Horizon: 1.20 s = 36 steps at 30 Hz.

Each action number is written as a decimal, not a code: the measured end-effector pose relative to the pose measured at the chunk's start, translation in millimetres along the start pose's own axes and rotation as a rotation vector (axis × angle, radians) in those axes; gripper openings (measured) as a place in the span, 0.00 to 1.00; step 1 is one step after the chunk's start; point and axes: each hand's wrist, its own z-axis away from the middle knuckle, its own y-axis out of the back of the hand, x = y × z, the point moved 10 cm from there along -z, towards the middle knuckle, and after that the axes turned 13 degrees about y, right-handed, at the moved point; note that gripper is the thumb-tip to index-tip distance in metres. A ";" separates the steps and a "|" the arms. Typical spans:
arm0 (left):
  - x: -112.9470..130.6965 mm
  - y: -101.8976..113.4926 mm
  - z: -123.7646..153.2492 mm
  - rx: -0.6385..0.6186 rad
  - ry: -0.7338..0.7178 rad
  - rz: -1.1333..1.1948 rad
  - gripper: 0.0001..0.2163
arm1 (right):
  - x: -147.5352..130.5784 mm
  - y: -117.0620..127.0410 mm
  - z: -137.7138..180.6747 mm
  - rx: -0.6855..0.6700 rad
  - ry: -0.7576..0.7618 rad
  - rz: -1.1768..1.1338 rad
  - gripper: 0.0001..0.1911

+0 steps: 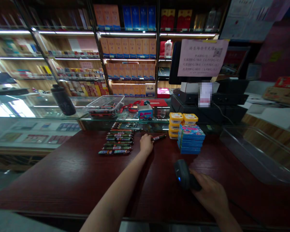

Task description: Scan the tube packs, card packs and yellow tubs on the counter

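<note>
My left hand [146,144] reaches across the dark wooden counter [72,180], its fingers closed around one end of a pen [159,137] that points right. Left of that hand, several patterned pens [117,145] lie side by side in a column. My right hand [211,193], nearer the front edge, grips the handle of a black barcode scanner [183,174] with a blue light on it. Beyond the scanner stand a stack of blue picture boxes [190,140] and, behind them, yellow-lidded tubs [176,124] piled up.
On the glass ledge sit a clear bin of pens [105,106], a small blue box [145,112] and a dark bottle [64,101]. A clear plastic tray [256,154] occupies the right side. A monitor with a pink notice [203,58] rises behind, before lit shelves [128,67].
</note>
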 end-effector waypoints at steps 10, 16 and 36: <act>-10.1 -6.7 -33.0 0.072 0.253 -0.020 0.14 | -0.2 -1.1 -1.2 -0.028 -0.031 -0.020 0.19; -11.5 -7.9 -45.7 0.129 0.273 0.043 0.14 | 4.7 -4.7 0.4 -0.067 -0.065 -0.026 0.20; -22.4 40.4 11.3 0.159 -0.096 0.189 0.12 | 3.9 0.1 2.9 -0.026 -0.115 -0.072 0.19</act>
